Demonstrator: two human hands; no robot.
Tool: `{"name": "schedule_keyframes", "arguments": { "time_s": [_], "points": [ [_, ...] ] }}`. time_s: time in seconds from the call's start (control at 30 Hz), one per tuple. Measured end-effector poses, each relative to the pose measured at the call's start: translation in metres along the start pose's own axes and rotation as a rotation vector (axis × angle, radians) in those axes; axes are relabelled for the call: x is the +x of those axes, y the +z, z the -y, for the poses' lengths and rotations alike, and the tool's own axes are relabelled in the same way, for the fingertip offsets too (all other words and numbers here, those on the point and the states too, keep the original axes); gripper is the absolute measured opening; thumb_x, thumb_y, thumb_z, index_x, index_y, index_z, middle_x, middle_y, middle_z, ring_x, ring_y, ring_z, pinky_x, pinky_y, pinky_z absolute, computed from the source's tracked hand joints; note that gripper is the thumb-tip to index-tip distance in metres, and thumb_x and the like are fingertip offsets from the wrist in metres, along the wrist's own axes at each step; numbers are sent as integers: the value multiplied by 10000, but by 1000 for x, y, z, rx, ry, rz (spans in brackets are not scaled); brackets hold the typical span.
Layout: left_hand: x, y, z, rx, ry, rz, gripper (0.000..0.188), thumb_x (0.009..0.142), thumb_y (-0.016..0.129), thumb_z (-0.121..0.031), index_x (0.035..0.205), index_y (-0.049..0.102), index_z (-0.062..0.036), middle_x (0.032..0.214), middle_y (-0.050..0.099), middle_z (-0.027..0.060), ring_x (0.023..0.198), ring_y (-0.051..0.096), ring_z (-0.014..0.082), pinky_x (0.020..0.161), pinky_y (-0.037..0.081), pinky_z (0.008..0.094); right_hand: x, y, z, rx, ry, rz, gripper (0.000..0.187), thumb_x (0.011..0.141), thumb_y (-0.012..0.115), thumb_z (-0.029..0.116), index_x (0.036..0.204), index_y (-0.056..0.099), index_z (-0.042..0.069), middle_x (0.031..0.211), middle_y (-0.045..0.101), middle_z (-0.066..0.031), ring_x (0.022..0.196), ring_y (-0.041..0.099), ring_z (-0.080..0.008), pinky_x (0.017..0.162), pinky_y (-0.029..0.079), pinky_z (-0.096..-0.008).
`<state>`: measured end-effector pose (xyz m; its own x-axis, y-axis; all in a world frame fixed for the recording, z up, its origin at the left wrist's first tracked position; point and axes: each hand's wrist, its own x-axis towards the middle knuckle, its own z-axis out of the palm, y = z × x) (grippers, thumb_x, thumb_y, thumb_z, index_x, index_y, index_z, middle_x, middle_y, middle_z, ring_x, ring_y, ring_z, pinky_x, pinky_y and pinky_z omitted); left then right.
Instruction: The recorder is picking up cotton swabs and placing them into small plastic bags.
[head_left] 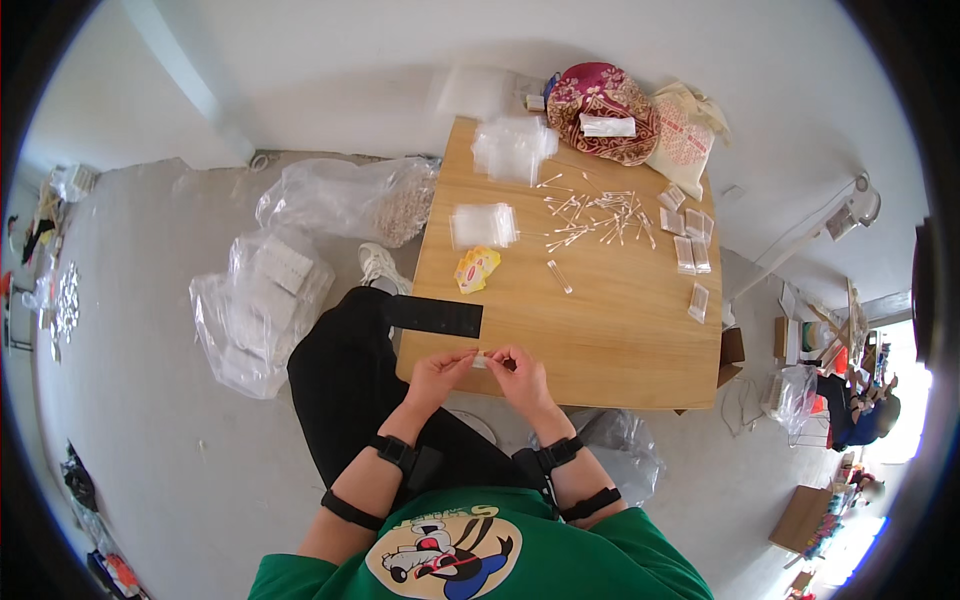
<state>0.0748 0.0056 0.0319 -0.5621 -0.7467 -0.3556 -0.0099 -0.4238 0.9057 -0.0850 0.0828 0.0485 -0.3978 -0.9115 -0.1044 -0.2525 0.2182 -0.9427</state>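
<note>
Over the near edge of the wooden table (600, 350), both hands meet at a small whitish piece (481, 361), perhaps a little plastic bag. My left hand (440, 378) pinches one side of it. On the other side the fingers of my right hand (522, 378) are closed too. A flat black strip (435, 316) lies just beyond my left hand. Past it are yellow printed cards (477, 268) and a stack of clear plastic bags (484, 226). One small clear packet (559, 277) rests mid-table, close to a loose spread of cotton swabs (622, 215).
Several filled clear packets (691, 254) sit along the right edge. More clear bags (515, 150) lie at the far left, with a patterned red cloth bundle (603, 110) and a cream cloth bag (684, 135) at the back. Large plastic sacks (265, 310) stand on the floor.
</note>
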Motion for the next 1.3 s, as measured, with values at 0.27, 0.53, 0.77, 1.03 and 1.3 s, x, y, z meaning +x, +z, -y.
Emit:
{"name": "schedule_keyframes", "arguments": {
  "time_s": [0.27,0.53,0.77,1.03,1.3],
  "points": [
    [2,0,10,112,157,-2,235,905,682,-104,1118,679,-6,1104,693,52,997,614,102,896,473,249,1,4,-3,-41,-99,-16,126,846,700,41,907,594,9,873,670,-132,733,671,-231,666,542,-310],
    [6,4,9,126,156,-14,237,879,701,-101,1098,686,-11,1030,705,55,981,626,119,879,481,254,3,3,6,-115,-95,-7,144,846,710,37,941,603,22,871,656,-87,760,647,-185,681,532,-297],
    [8,-2,-14,149,184,-41,167,873,699,-54,1032,690,-4,954,703,38,880,623,95,802,501,246,11,-3,22,-147,-191,3,104,832,704,47,894,626,15,828,651,-120,716,642,-235,644,519,-323],
    [-11,5,-85,160,-39,23,125,848,746,-89,904,675,-4,817,654,-1,756,596,60,701,488,207,11,-20,72,101,16,159,58,875,685,35,892,641,0,791,625,22,736,552,-45,665,468,-222],
    [-33,2,-106,-63,-122,6,151,840,753,-106,899,671,7,818,660,24,759,628,99,697,531,254,-1,-31,92,217,122,184,80,891,684,75,903,654,1,792,637,19,706,554,-50,657,471,-218]
  ]
}}
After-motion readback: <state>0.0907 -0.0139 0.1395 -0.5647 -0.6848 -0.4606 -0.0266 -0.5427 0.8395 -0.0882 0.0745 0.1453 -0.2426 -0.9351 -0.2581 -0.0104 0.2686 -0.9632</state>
